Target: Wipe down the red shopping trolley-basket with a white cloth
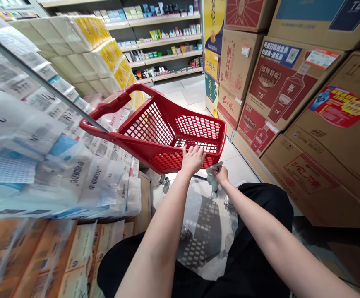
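Observation:
A red plastic shopping basket (155, 124) on wheels stands tilted in the aisle in front of me, its handle up at the left. My left hand (193, 159) grips the near rim of the basket, fingers curled over the edge. My right hand (220, 174) is just below that rim, closed round a small pale grey-green cloth or wipe (212, 179) that hangs down from it. My legs in black trousers are bent below, so I am low to the floor.
Stacked packs of tissue (43, 157) and yellow packs (105, 54) line the left side. Brown cartons (291, 91) are piled high on the right. Shelves of small goods (167, 41) stand at the aisle's far end. The floor is glossy tile (205, 223).

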Available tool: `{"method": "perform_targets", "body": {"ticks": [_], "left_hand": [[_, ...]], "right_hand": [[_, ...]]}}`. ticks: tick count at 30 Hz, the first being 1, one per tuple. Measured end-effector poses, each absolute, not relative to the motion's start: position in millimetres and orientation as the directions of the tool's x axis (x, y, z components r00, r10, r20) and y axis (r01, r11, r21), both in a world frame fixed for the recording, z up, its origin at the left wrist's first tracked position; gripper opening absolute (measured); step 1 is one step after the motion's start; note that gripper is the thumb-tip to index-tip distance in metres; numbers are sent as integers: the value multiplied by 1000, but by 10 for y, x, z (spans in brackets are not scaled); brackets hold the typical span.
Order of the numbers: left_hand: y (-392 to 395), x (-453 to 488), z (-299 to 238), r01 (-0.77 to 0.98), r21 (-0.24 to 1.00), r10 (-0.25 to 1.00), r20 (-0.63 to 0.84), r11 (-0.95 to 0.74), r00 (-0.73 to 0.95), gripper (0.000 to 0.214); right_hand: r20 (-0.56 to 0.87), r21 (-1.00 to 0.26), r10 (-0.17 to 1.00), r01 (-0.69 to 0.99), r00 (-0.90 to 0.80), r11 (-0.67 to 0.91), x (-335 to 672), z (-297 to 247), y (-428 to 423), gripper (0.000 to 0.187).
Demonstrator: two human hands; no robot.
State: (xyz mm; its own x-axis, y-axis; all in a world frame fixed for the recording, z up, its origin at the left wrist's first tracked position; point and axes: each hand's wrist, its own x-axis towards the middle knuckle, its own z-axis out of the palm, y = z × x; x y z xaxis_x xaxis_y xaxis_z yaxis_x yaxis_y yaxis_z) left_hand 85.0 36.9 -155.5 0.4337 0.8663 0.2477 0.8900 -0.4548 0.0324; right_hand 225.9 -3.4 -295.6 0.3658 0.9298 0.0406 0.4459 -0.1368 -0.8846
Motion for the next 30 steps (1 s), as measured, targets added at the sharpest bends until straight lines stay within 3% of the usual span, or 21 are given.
{"method": "perform_targets", "body": {"ticks": [9,16,20,22,26,30], "left_hand": [[425,880,-1568,894,19,867,252,-448,430,34],[374,867,-1545,899,17,874,243,-438,421,35],[346,845,-1527,897,25,877,226,-441,425,35],[343,837,-1527,892,34,873,225,-450,432,35],[366,835,-1540,895,49,876,234,-444,422,35],[422,797,-1551,864,121,861,227,-489,455,37]], "right_hand": [[163,-916,904,401,395,-10,2357,-2484,-54,28],[35,-872,948,473,318,-126,2343,-2937,-30,18],[1,-843,953,513,304,-162,2300,-2916,-124,17],[82,-847,945,522,316,-101,2265,-2732,-211,20],[412,-791,865,583,288,183,2219,-2180,-305,28],[593,-508,797,820,113,263,2300,-1832,-176,30]]}}
